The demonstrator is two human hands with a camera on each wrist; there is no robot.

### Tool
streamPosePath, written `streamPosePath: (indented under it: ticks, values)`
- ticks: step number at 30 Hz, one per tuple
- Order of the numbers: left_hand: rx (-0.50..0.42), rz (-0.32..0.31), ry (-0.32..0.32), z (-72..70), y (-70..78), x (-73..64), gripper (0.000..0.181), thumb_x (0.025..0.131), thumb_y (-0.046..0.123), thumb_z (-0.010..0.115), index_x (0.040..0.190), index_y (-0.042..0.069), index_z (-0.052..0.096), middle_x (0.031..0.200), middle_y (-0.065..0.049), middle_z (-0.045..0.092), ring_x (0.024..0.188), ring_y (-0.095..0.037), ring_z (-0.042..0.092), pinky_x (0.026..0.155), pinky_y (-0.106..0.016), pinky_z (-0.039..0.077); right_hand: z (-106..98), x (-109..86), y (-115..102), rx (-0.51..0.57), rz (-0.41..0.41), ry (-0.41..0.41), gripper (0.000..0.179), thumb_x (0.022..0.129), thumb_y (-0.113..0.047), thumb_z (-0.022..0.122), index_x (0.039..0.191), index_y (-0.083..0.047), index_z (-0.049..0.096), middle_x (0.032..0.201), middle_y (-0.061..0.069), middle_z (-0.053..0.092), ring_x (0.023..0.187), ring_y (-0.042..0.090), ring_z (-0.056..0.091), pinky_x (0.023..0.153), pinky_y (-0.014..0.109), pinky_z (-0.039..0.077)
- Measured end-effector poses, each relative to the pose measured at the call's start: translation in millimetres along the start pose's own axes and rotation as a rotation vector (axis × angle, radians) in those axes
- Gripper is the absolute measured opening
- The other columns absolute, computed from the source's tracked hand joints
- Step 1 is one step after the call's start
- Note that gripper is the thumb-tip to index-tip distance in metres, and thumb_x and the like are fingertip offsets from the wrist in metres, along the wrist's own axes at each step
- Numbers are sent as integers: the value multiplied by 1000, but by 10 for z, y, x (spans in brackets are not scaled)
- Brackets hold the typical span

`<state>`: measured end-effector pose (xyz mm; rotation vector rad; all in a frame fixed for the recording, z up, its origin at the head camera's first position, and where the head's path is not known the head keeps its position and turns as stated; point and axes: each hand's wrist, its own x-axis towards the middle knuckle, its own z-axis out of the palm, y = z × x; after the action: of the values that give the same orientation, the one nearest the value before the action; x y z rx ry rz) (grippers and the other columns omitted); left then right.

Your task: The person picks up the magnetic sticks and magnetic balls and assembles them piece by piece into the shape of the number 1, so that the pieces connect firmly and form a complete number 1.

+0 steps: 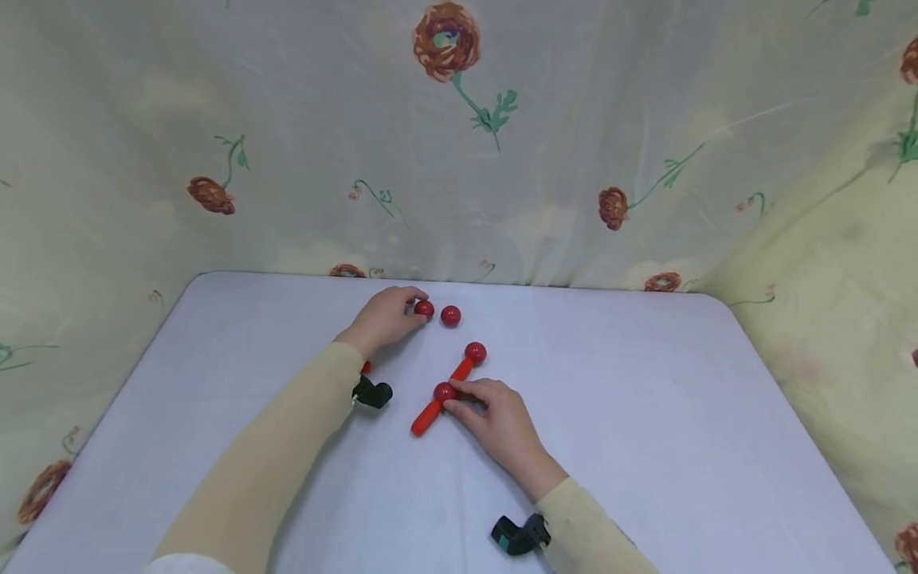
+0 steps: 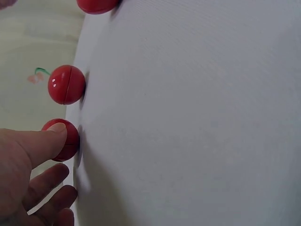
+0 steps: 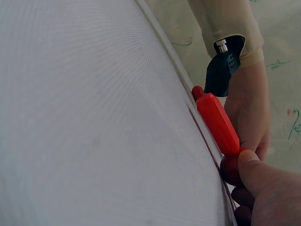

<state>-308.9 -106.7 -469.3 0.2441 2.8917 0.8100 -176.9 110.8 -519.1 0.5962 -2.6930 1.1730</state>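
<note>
My left hand [image 1: 386, 320] pinches a glossy red ball [image 1: 425, 309] near the table's back edge. In the left wrist view the thumb lies over that ball [image 2: 70, 143]. A second red ball [image 1: 450, 316] sits just right of it. My right hand [image 1: 502, 422] grips the middle ball [image 1: 445, 391] of a red stick-and-ball piece, thumb on one side and fingers on the other. From this ball one red stick [image 1: 426, 418] points toward me. Another stick [image 1: 462, 369] runs away to an end ball [image 1: 476, 353]. The right wrist view shows the near stick [image 3: 218, 125] close up.
A red piece [image 1: 366, 367] peeks out beside my left wrist, mostly hidden by the sleeve. Black wrist cameras [image 1: 519, 534] hang from both sleeves. The white table [image 1: 645, 399] ends at a flower-patterned curtain [image 1: 538, 199] behind and at the sides.
</note>
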Motion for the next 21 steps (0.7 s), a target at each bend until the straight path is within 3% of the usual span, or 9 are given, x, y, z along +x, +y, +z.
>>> streamPosePath:
  ticks: [11, 17, 21]
  values:
    - [-52, -23, 37, -24, 12, -84, 44, 95, 31, 68, 135, 16, 57, 128, -7, 60, 117, -26, 54, 100, -45, 45, -11, 4, 9, -12, 10, 4, 36, 87, -30, 78, 121, -21, 73, 104, -12, 70, 96, 6, 62, 84, 28, 52]
    - [-115, 25, 110, -185, -59, -317, 46, 93, 32, 70, 134, 17, 58, 124, -3, 61, 116, -25, 54, 96, -44, 47, -1, 6, 6, -13, 4, 2, 37, 87, -29, 78, 122, -21, 72, 104, -11, 71, 97, 6, 62, 84, 28, 52]
    - [-138, 24, 127, -275, -114, -505, 48, 92, 34, 72, 134, 17, 57, 122, -2, 62, 114, -23, 55, 94, -42, 48, -3, 5, -1, -11, 9, 0, 37, 87, -30, 78, 122, -21, 72, 104, -11, 70, 96, 6, 62, 83, 28, 52]
